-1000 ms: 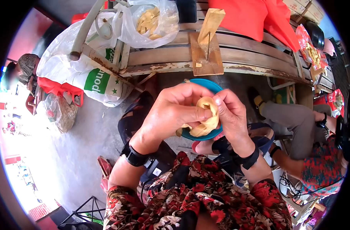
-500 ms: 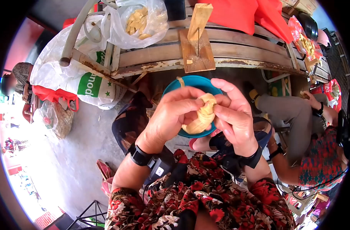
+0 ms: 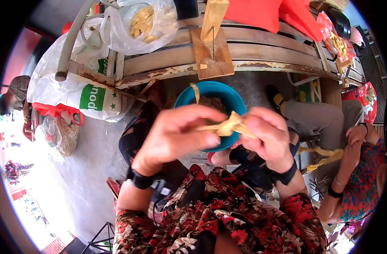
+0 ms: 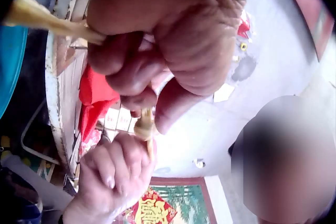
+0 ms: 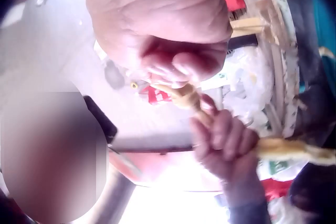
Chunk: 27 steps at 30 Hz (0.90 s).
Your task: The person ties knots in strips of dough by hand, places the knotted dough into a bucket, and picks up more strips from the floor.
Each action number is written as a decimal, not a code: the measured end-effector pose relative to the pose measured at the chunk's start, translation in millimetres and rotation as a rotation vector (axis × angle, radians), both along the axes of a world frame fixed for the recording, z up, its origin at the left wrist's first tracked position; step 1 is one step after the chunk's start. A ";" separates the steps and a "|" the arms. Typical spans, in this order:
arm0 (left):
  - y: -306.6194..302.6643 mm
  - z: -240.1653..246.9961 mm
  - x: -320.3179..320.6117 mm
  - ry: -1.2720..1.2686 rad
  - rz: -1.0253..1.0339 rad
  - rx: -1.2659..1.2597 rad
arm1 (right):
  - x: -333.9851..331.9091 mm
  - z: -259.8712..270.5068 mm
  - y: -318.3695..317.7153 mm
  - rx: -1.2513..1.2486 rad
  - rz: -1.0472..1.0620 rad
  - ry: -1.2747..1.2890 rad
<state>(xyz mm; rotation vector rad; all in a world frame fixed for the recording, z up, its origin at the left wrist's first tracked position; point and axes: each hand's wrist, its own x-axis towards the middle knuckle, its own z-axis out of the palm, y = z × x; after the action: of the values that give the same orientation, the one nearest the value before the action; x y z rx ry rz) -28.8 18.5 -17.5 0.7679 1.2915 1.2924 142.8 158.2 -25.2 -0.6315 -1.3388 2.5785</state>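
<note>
A soft, pale yellow strip with a knot (image 3: 232,123) in it is held up between my two hands, above a teal bucket (image 3: 237,96). My left hand (image 3: 174,133) grips one side of the strip; in the right wrist view its fingers curl round it, and a long tail (image 5: 294,149) comes out past the little-finger side. On the other side of the knot, my right hand (image 3: 273,139) pinches the short end, its fingers folded in. Another strip (image 3: 196,92) hangs over the bucket's rim. The bucket's contents are partly hidden behind my hands.
A slatted bench (image 3: 159,62) stands ahead, bearing a wooden block on a board (image 3: 220,55) with an upright metal pin, and a plastic bag of yellow pieces (image 3: 141,23). Large white sacks (image 3: 66,80) stand at left. Another person (image 3: 356,169) sits close at right, near yellow strips (image 3: 324,155).
The bunched yellow loop has become a small knot with its ends drawn out sideways. My hands have moved apart. The bucket shows more, and yellow strips have appeared by the other person.
</note>
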 end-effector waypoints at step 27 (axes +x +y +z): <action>134.8 -105.0 -86.9 0.834 0.407 -0.141 | -123.2 -101.8 113.3 1.280 -0.220 -0.359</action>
<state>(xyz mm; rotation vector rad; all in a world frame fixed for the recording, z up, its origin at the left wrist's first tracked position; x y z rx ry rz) -115.7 153.3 -122.5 1.0262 2.2745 1.2024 19.6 271.5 -127.1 -0.8498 -2.3853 1.0193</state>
